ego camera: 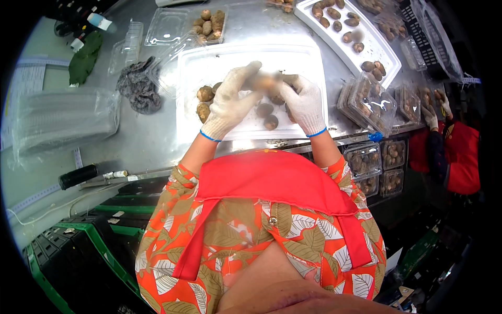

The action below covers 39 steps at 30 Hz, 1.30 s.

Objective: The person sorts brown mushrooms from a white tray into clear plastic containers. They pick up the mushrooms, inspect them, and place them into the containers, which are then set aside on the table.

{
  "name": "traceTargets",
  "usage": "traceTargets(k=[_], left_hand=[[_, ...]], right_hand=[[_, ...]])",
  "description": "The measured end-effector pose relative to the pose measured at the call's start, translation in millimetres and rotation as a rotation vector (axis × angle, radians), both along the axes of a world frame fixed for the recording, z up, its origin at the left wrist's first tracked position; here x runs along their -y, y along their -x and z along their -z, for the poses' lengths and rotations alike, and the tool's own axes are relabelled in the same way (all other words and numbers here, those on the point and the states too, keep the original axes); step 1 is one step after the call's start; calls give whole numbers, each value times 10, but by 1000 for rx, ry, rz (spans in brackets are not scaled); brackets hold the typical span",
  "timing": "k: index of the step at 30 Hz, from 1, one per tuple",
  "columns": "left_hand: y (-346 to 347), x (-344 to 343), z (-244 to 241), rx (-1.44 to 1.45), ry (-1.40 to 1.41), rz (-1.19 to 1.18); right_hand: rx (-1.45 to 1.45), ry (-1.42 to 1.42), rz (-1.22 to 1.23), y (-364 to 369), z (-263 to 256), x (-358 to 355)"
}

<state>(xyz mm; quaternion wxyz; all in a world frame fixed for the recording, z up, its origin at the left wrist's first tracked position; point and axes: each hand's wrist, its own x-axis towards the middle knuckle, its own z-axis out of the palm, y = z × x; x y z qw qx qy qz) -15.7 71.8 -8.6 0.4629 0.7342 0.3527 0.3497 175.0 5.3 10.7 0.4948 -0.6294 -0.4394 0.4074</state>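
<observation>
A brown root tuber (265, 83), probably a small taro with a pale orange end, is held over a white foam tray (251, 135); it looks blurred. My left hand (232, 103), in a white knit glove with a blue cuff, grips its left side, thumb below. My right hand (304, 100), gloved the same way, closes on the right side. Inside the tray, tubers (204, 103) lie at the left, and more tubers (270, 122) rest between my wrists. Others beneath my right hand are partly hidden.
Beyond the tray stands an open clear clamshell (208, 26) of tubers. A grey rag (139, 86) and bagged plastic containers (66, 121) lie left. At right are another foam tray (386, 64), filled clamshells (370, 104), a black crate (427, 31) and a co-worker's gloved hands (431, 115).
</observation>
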Motion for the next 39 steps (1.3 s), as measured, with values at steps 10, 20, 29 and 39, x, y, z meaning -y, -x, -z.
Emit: traceTargets(k=[10, 20, 29, 39], left_hand=[[7, -49, -72, 334, 490, 72], [29, -73, -122, 349, 492, 62], [9, -80, -57, 284, 404, 55], [0, -88, -95, 110, 325, 80]], right_hand=[[314, -62, 21, -14, 99, -143], [208, 43, -56, -208, 257, -98], [15, -4, -61, -64, -35, -20], [319, -21, -64, 22, 140, -134]])
